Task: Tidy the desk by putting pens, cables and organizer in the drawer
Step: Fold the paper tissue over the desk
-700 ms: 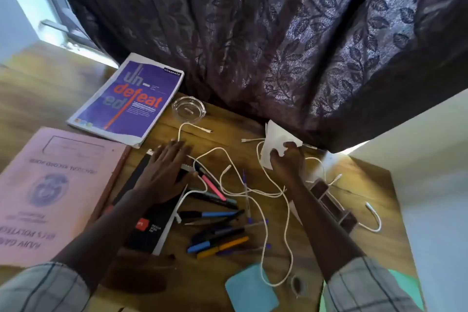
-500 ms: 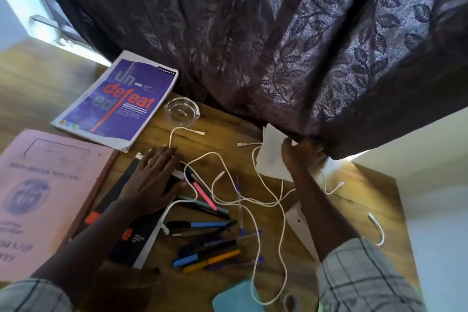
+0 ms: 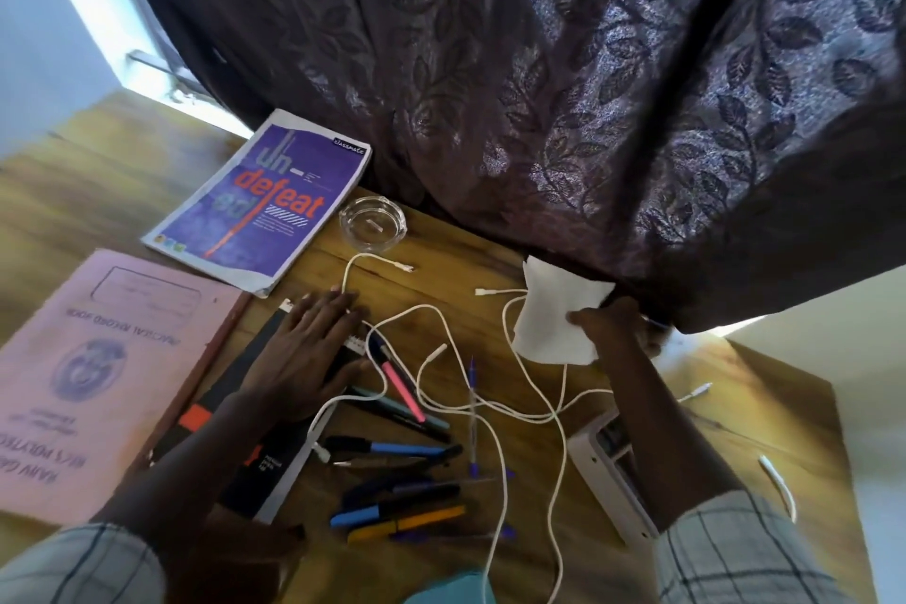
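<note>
Where pens (image 3: 399, 471) scatter, white cables (image 3: 495, 412) tangle.

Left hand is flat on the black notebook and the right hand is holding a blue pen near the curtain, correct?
Not quite. The head view shows the right hand holding a white sheet of paper, not a pen. The left hand does lie flat on the black notebook.

Wooden desk (image 3: 441, 280) carries a purple notebook (image 3: 264, 201), pink record book (image 3: 93, 373), black book (image 3: 255, 432) and glass ashtray (image 3: 372, 223) to the left and rear. Centre: loose pens (image 3: 392, 451) under tangled white cables (image 3: 490, 407). White organizer (image 3: 608, 481) lies right.
</note>
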